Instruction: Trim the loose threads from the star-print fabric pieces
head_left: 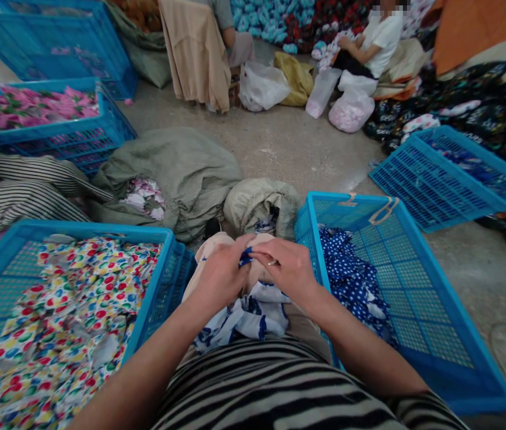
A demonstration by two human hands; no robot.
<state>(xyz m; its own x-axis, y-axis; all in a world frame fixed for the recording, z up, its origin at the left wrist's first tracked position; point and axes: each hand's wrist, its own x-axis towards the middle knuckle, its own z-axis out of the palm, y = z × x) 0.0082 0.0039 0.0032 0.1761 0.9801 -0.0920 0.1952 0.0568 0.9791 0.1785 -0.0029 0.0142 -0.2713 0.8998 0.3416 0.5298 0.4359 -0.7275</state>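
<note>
scribe: cloth first. your left hand and right hand meet over a white and blue printed cloth bunched on your lap, with a beige part of it rising toward your knuckles. fingers on both hands are clenched on it, pinching a small blue fold between them.

checker: what is done, what is left?

scribe: the left blue plastic crate holds a broad heap of multicoloured dotted fabric. the right blue plastic crate holds a smaller heap of blue polka-dot fabric, with much of its mesh base showing. ahead of you, grey sacks lie slumped, one showing floral cloth at its mouth.

checker: surface and room?

scribe: you sit over a bare concrete floor. more blue crates lie around you, and a seated co-worker works among white plastic bags near heaped textiles.
</note>
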